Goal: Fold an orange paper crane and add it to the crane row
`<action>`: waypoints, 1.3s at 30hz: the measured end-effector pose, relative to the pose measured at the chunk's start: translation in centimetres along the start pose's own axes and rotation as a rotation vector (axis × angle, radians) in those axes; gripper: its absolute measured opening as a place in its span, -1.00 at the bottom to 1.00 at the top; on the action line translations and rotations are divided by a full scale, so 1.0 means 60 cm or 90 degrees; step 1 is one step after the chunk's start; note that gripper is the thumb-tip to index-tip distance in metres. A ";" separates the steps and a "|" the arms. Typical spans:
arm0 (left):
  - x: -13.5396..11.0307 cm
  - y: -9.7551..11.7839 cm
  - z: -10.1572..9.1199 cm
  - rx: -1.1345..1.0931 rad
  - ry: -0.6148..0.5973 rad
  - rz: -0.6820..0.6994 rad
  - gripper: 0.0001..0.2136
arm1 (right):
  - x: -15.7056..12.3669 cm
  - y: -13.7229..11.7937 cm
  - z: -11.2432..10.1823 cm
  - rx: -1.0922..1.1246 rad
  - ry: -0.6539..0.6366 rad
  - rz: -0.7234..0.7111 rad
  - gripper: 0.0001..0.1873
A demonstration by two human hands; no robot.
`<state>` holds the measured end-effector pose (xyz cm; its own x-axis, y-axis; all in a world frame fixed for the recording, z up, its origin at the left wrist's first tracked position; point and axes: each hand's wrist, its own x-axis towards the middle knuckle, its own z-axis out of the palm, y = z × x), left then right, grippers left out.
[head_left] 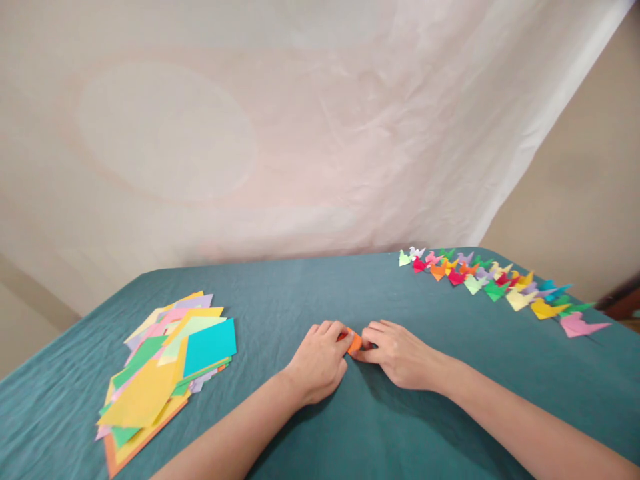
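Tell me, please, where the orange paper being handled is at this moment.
In the head view, the orange paper is below and slightly right of centre, between the left hand and right hand.

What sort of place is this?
Probably an indoor papercraft spot: a table under teal cloth, a loose pile of coloured paper on the left, rows of folded paper birds on the right.
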<state>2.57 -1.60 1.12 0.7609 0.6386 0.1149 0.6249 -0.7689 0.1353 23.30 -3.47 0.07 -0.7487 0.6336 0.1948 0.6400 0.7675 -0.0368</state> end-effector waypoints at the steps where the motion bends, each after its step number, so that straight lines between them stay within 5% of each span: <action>1: 0.000 0.000 0.000 0.002 -0.002 0.002 -0.68 | 0.000 0.000 0.000 0.006 -0.001 -0.001 -0.65; 7: 0.000 0.000 -0.004 0.004 -0.008 0.004 -0.68 | 0.000 0.005 0.009 0.048 0.009 -0.012 -0.64; 16: 0.001 0.001 -0.007 0.009 -0.008 0.007 -0.66 | -0.004 0.021 0.036 0.149 0.146 0.038 -0.62; 39: -0.015 -0.015 -0.029 -0.002 -0.070 0.143 -0.70 | 0.009 0.009 0.023 -0.059 0.045 0.148 -0.66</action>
<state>1.04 -1.43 2.63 0.8951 0.4446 0.0342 0.4378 -0.8908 0.1214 22.99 -2.61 -1.22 -0.5677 0.7814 0.2592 0.8092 0.5875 0.0012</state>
